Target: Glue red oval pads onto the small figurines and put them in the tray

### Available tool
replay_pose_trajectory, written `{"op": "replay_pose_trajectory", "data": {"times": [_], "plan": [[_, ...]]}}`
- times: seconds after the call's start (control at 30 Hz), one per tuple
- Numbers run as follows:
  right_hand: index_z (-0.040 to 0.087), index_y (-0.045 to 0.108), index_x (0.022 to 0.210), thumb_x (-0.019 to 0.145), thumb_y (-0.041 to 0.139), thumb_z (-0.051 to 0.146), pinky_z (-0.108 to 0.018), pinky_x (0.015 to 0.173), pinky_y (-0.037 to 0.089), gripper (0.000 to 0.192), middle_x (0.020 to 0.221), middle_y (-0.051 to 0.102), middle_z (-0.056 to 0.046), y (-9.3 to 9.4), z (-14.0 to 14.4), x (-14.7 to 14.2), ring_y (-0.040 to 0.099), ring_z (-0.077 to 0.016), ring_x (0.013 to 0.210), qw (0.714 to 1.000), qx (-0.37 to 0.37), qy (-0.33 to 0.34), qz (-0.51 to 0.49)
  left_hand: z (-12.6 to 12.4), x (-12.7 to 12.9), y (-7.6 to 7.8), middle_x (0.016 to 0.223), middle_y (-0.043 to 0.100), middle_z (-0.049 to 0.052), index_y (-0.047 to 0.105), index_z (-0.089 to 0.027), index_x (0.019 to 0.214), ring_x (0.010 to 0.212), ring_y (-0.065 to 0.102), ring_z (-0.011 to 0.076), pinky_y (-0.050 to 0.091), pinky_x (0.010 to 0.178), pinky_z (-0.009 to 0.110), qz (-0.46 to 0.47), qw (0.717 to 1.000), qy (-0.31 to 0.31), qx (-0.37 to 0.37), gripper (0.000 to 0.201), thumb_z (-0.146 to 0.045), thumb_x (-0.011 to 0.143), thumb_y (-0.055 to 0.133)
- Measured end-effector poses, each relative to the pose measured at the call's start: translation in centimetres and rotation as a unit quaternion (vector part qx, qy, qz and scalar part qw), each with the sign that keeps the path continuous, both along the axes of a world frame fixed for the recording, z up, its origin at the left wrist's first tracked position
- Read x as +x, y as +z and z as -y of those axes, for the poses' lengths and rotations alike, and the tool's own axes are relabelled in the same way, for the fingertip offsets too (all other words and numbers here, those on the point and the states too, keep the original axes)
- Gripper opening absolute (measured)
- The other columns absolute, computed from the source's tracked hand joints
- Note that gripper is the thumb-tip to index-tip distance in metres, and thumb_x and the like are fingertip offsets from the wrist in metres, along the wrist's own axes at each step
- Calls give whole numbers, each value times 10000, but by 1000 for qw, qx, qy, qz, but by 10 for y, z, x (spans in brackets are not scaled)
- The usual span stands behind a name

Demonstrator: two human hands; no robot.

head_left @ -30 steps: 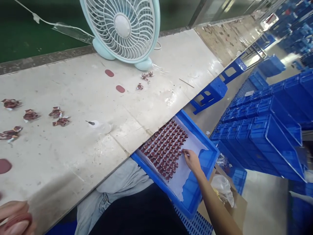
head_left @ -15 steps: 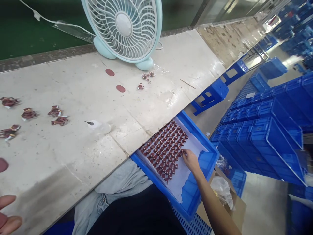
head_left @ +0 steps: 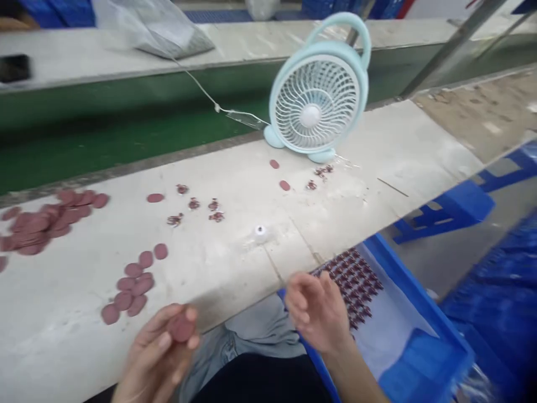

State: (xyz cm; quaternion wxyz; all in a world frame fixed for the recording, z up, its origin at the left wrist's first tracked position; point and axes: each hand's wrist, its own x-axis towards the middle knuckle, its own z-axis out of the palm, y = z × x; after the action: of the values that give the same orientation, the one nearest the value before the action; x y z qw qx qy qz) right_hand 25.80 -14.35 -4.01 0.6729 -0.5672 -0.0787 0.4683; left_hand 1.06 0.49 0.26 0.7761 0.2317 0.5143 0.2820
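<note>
My left hand [head_left: 153, 358] grips a reddish-brown oval disc [head_left: 182, 328] between thumb and fingers, above the table's front edge. My right hand [head_left: 321, 316] is loosely curled with its fingers apart, and I see nothing in it. It hovers over the near corner of a blue tray [head_left: 457, 341]. Rows of small reddish-brown pieces [head_left: 356, 282] lie there on white sheeting [head_left: 396, 316]. Loose discs [head_left: 134, 285] are spread on the table beyond my left hand. Farther back are several small brown figure-like pieces [head_left: 193, 204], too blurred to name.
A small white bottle [head_left: 260, 232] with a dark tip points toward me. A light-blue fan [head_left: 312, 115] stands at the table's back edge. More discs [head_left: 36, 229] are heaped at left. Blue stools [head_left: 461, 204] stand beyond the tray, and a thin stick [head_left: 392, 187] lies at right.
My view has swung left. My right hand has left the pieces in the tray and come back toward the table edge. My left hand, with the disc, has moved in toward my body.
</note>
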Motion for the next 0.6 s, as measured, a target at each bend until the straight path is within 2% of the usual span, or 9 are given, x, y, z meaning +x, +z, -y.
{"op": "replay_pose_trajectory", "data": {"times": [0.07, 0.13, 0.2, 0.27, 0.3, 0.37, 0.47, 0.53, 0.6], "plan": [[130, 725, 1095, 950, 269, 798, -147, 243, 247, 822, 706, 567, -12, 11, -55, -13, 389, -81, 434, 981, 99, 55, -158, 8, 11, 4, 939, 777, 41, 777, -266, 948, 632, 695, 152, 438, 363, 106, 65, 998, 6, -5, 336, -270, 646, 924], [136, 697, 1162, 960, 333, 772, -74, 278, 285, 760, 798, 591, -13, 16, -98, -14, 420, -54, 492, 929, 185, 58, -316, 13, 16, 5, 1006, 788, 68, 791, -262, 955, 694, 734, 173, 490, 419, 118, 121, 993, 6, -4, 288, -255, 690, 902], [162, 687, 1122, 998, 405, 684, -13, 342, 330, 606, 770, 573, 22, 19, -124, -11, 447, -28, 512, 892, 224, 43, -390, 14, 15, 1, 1086, 787, 97, 795, -255, 977, 758, 764, 194, 511, 452, 121, 172, 985, -1, 1, 229, -268, 758, 859], [176, 687, 1054, 1016, 471, 604, -11, 362, 358, 481, 691, 545, 57, 25, -132, -11, 441, -15, 466, 888, 228, 38, -397, 13, 10, -5, 1137, 780, 112, 791, -262, 1007, 851, 780, 214, 524, 491, 115, 216, 976, -10, 8, 177, -267, 830, 799], [180, 690, 1034, 1005, 513, 589, -31, 359, 376, 447, 662, 545, 62, 29, -130, -15, 444, -17, 441, 896, 222, 33, -384, 13, 8, -9, 1149, 778, 114, 788, -267, 1017, 906, 780, 222, 538, 526, 116, 233, 972, -14, 9, 163, -255, 855, 774], [192, 704, 1003, 965, 581, 599, -97, 342, 416, 427, 617, 569, 49, 41, -117, -28, 483, -44, 408, 936, 195, 29, -291, 13, 7, -14, 1154, 778, 115, 782, -263, 1034, 995, 768, 232, 573, 618, 136, 252, 968, -16, 8, 165, -220, 879, 748], [245, 715, 1012, 937, 636, 533, -229, 346, 491, 308, 627, 631, 3, 52, -88, -58, 605, -153, 438, 987, 147, 54, -45, 16, 13, -15, 1166, 774, 125, 769, -225, 1084, 1026, 757, 230, 601, 716, 177, 255, 967, -15, -2, 209, -197, 878, 746], [282, 707, 1099, 921, 650, 464, -328, 393, 541, 261, 751, 682, -33, 48, -70, -76, 661, -222, 517, 985, 135, 51, 94, 19, 18, -13, 1172, 771, 135, 763, -200, 1105, 999, 759, 226, 612, 747, 205, 250, 968, -14, -8, 234, -212, 871, 757], [333, 678, 1191, 892, 658, 432, -426, 523, 592, 316, 957, 695, -58, 35, -56, -87, 697, -272, 662, 980, 129, 54, 139, 22, 20, -11, 1175, 769, 139, 766, -189, 1092, 945, 764, 210, 616, 769, 226, 248, 968, -13, -16, 230, -225, 865, 767]]}}
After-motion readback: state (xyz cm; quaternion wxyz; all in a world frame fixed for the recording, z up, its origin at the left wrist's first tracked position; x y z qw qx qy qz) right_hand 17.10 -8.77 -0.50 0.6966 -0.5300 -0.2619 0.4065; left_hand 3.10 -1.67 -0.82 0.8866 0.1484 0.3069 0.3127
